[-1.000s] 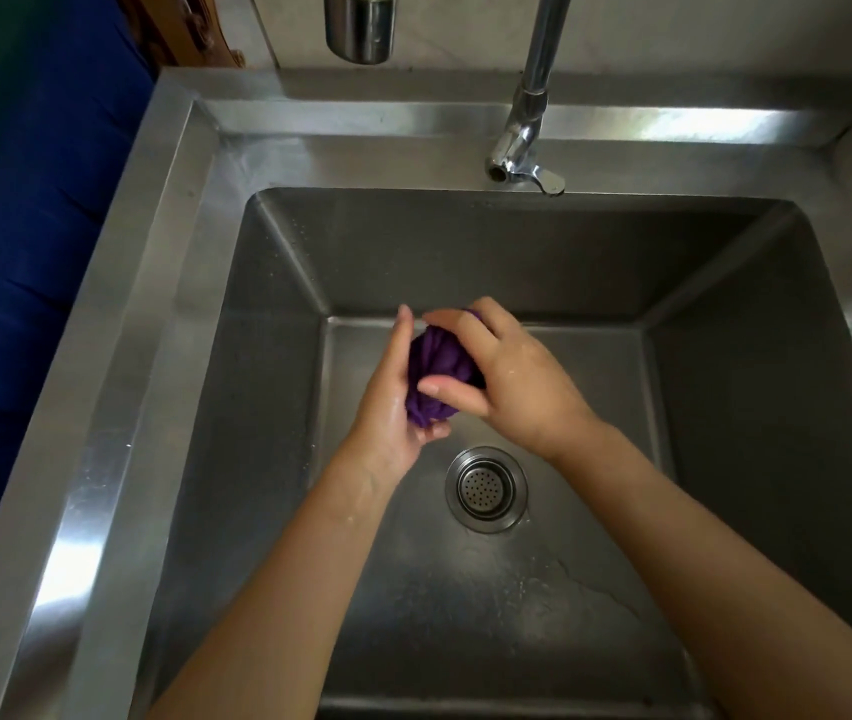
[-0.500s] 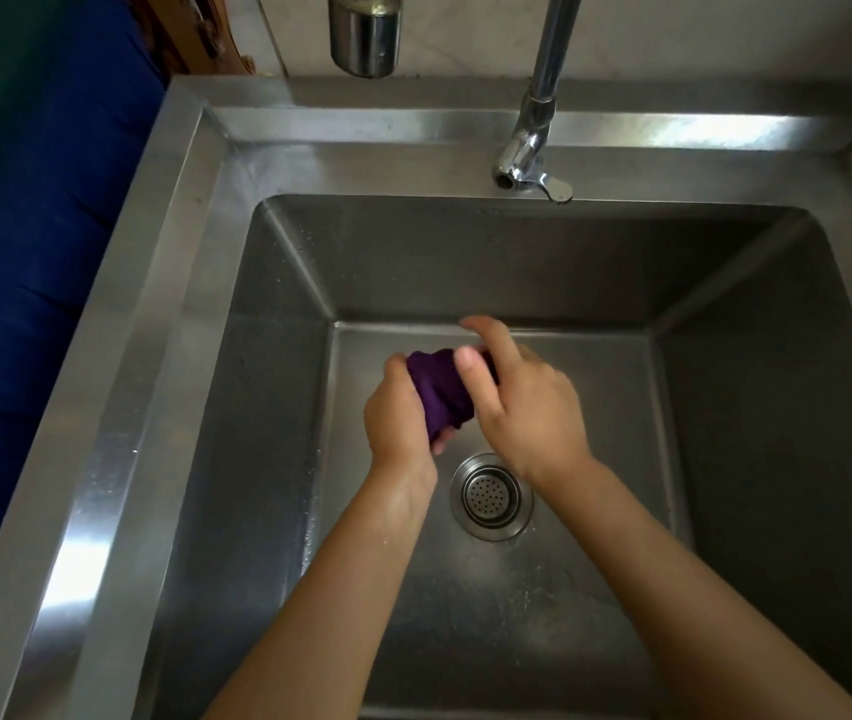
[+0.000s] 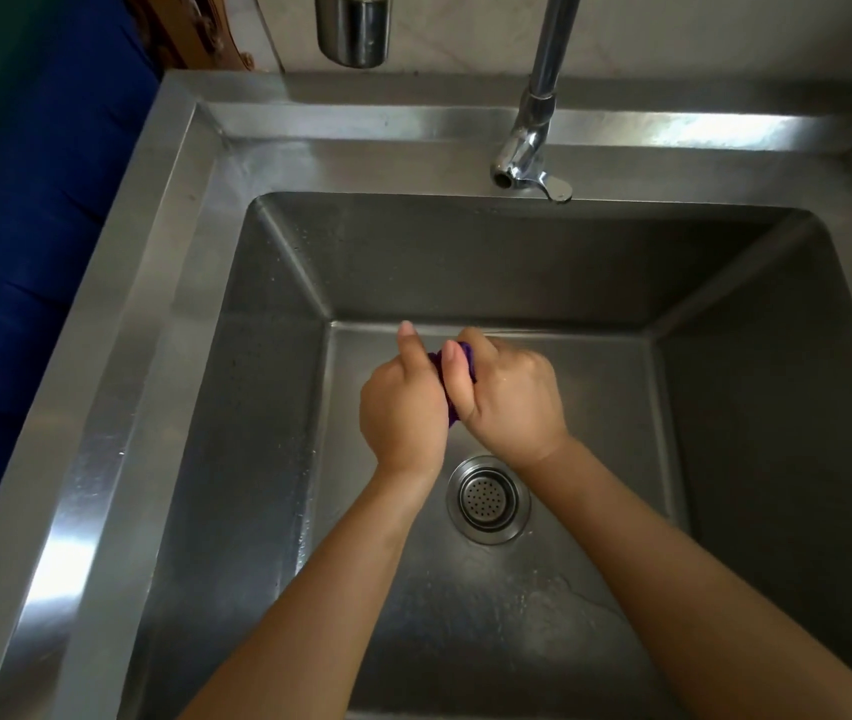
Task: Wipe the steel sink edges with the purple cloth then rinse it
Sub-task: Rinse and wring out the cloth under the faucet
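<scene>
Over the middle of the steel sink point(image 3: 117, 407), my left hand point(image 3: 403, 407) and my right hand point(image 3: 512, 397) are pressed together in fists. Both are shut on the purple cloth point(image 3: 465, 362), which is bunched tight between them. Only a thin strip of the cloth shows between the thumbs and below the palms; the hands hide the remainder. They hover just above the round drain point(image 3: 489, 500). The tap point(image 3: 530, 163) stands at the back edge, and no water runs from its spout.
A steel cup point(image 3: 354, 28) hangs on the wall above the back rim. A dark blue surface point(image 3: 24, 252) lies left of the sink. A patch of water point(image 3: 564, 600) sits on the basin floor in front of the drain.
Both hands have closed tighter around the cloth, so much less purple shows. My left hand has turned from open-palmed to a fist. The hands have sunk slightly toward the drain.
</scene>
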`<action>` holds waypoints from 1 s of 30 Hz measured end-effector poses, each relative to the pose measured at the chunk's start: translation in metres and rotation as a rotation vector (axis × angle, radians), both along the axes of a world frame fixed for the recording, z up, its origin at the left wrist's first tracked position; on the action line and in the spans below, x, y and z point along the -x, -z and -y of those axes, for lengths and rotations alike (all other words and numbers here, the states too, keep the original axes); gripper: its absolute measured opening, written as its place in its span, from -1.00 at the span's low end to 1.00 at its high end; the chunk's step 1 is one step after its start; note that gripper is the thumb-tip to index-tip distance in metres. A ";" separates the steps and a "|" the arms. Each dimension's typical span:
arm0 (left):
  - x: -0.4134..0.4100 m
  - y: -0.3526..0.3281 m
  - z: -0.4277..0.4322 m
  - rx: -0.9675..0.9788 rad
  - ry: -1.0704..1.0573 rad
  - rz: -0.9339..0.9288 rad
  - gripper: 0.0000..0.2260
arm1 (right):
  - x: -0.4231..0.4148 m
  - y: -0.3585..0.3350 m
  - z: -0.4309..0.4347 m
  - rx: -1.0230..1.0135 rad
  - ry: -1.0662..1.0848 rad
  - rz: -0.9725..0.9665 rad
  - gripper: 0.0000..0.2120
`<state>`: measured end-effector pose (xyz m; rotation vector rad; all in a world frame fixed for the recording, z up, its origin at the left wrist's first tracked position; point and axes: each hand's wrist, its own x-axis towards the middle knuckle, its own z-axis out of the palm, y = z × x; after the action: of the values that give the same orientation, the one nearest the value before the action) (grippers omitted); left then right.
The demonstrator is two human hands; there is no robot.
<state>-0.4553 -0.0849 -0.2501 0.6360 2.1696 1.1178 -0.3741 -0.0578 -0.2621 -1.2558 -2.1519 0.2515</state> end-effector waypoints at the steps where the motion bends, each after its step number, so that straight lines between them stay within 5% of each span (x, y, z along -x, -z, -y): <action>1: 0.000 0.000 0.000 0.015 0.020 -0.075 -0.45 | 0.002 0.002 0.001 0.032 0.036 -0.009 -0.58; 11: 0.008 0.036 -0.008 0.022 0.202 -0.287 -0.41 | 0.012 0.017 0.009 0.611 0.193 -0.177 -0.64; 20: 0.012 0.031 -0.008 -0.052 0.076 -0.064 -0.65 | 0.009 0.004 -0.001 1.096 0.243 -0.605 -0.65; 26: 0.025 0.017 -0.015 0.196 0.077 0.551 -0.72 | -0.021 0.003 -0.001 0.324 -0.332 0.035 -0.50; 30: 0.020 0.008 -0.013 0.243 0.029 0.677 -0.70 | -0.001 0.015 -0.005 0.097 -0.282 -0.007 -0.60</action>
<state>-0.4751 -0.0716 -0.2586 0.1403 1.6581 0.8675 -0.3731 -0.0530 -0.2766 -0.9967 -2.3319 0.4815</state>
